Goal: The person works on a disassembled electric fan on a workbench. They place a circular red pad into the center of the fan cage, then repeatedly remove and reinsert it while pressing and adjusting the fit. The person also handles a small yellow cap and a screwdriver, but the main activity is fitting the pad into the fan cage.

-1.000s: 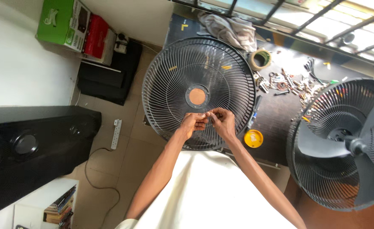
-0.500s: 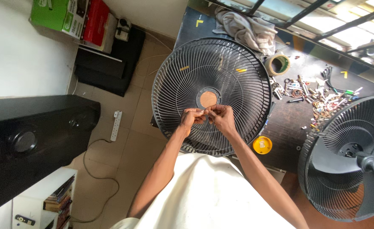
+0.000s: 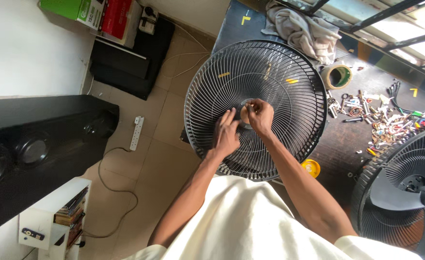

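A round black fan grille lies flat over the edge of a dark table, with a pale orange disc at its centre. My right hand sits on that centre, its fingertips pinched together at the hub. My left hand is just beside and below it, fingers curled down onto the grille wires. What the right fingertips pinch is too small to make out. Small yellow clips sit on the grille's far half.
A second fan with grille and blade lies at the right. On the table are a grey cloth, a tape roll, scattered small parts and a yellow lid. A power strip, black speaker and white shelf stand left.
Both hands have moved from just below the hub up onto it. The left hand has drawn slightly apart from the right. The view has come closer to the grille.
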